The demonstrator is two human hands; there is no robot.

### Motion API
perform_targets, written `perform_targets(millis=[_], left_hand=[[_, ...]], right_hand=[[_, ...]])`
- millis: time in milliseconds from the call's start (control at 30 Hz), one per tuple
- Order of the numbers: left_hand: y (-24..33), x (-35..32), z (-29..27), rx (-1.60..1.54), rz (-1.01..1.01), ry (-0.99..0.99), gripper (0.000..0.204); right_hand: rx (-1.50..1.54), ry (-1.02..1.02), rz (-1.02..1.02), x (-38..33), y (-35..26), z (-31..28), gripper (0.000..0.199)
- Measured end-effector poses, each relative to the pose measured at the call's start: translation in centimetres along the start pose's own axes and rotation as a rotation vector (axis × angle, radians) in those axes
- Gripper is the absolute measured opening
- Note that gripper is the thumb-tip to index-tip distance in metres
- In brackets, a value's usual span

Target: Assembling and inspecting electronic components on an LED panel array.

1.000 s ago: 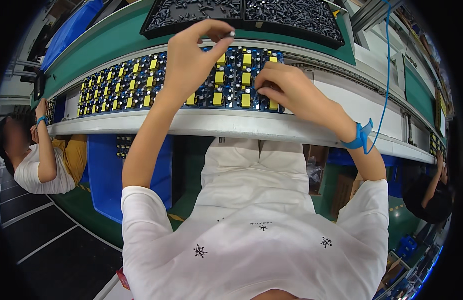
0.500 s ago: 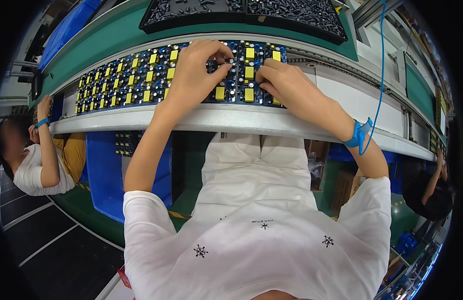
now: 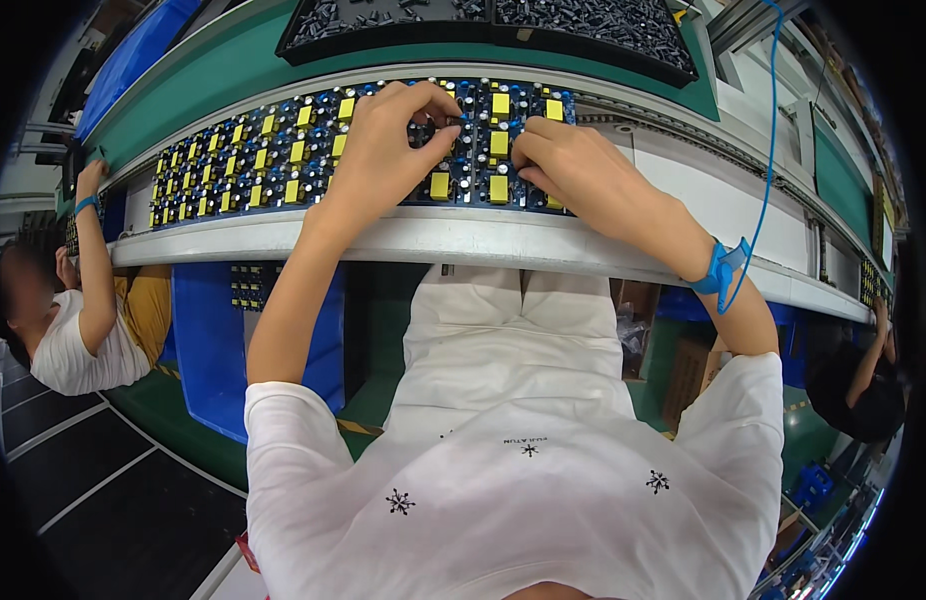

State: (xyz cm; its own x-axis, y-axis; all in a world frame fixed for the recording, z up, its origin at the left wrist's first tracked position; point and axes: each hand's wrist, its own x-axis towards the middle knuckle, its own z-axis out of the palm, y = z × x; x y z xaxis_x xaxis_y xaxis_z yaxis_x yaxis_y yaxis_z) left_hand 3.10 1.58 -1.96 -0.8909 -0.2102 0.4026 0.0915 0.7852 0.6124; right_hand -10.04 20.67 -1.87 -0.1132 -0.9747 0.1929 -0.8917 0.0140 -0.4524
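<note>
Dark blue circuit boards (image 3: 268,165) with yellow blocks run as one long strip across the upper middle of the frame; the separate boards and the blocks are too many to count surely. Two bare hands are over the strip. The left hand (image 3: 391,148), near the upper centre, has thumb and forefinger close together over the boards; whether a part sits between them I cannot tell. The right hand (image 3: 585,175), right of it, is loosely curled at the strip's right end, its grip narrow, and what its fingertips hold, if anything, is hidden. Between the hands stands one column of three yellow blocks. The left hand and wrist block the view of the boards beneath.

Two black trays (image 3: 388,43) of small dark parts lie side by side at the top edge, on a green surface (image 3: 218,88). One pale metal rail (image 3: 463,235) runs along the near side of the boards. One blue strap (image 3: 721,272) rings the right wrist, its single cord (image 3: 770,150) rising to the upper right. Below the rail stand one blue bin (image 3: 205,350), left of centre, and a cardboard box (image 3: 688,388), right. Two co-workers (image 3: 75,340) show, one at each side edge.
</note>
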Motion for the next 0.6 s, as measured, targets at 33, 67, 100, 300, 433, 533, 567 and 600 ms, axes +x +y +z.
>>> perform_targets(millis=[33, 67, 100, 300, 433, 533, 567, 600], left_hand=[[0.0, 0.0, 0.0, -0.013, -0.005, 0.002, 0.014], [0.0, 0.1, 0.1, -0.027, -0.008, 0.003, 0.014], [0.1, 0.1, 0.1, -0.041, -0.011, 0.004, 0.014], [0.9, 0.4, 0.1, -0.079, -0.084, -0.047, 0.012], [2.1, 0.8, 0.4, -0.174, -0.152, -0.135, 0.011], [3.2, 0.6, 0.7, -0.177, -0.148, -0.21, 0.01], [3.4, 0.5, 0.9, -0.083, -0.049, -0.223, 0.01], [3.6, 0.3, 1.1, 0.011, 0.05, -0.235, 0.009]], right_hand=[[0.002, 0.001, 0.001, 0.0, 0.0, 0.0, 0.009], [-0.016, -0.012, -0.001, 0.1, -0.1, 0.0, 0.01], [-0.033, -0.026, -0.002, 0.1, -0.1, 0.0, 0.01], [-0.008, -0.17, -0.023, 1.1, 0.6, -2.1, 0.016], [-0.461, 0.334, -0.024, 3.0, 5.2, -5.1, 0.016], [-0.752, 0.478, 0.052, 4.2, 8.9, -6.9, 0.025], [-0.648, 0.42, 0.084, 4.3, 9.4, -7.1, 0.025], [-0.545, 0.361, 0.116, 4.4, 9.9, -7.2, 0.025]])
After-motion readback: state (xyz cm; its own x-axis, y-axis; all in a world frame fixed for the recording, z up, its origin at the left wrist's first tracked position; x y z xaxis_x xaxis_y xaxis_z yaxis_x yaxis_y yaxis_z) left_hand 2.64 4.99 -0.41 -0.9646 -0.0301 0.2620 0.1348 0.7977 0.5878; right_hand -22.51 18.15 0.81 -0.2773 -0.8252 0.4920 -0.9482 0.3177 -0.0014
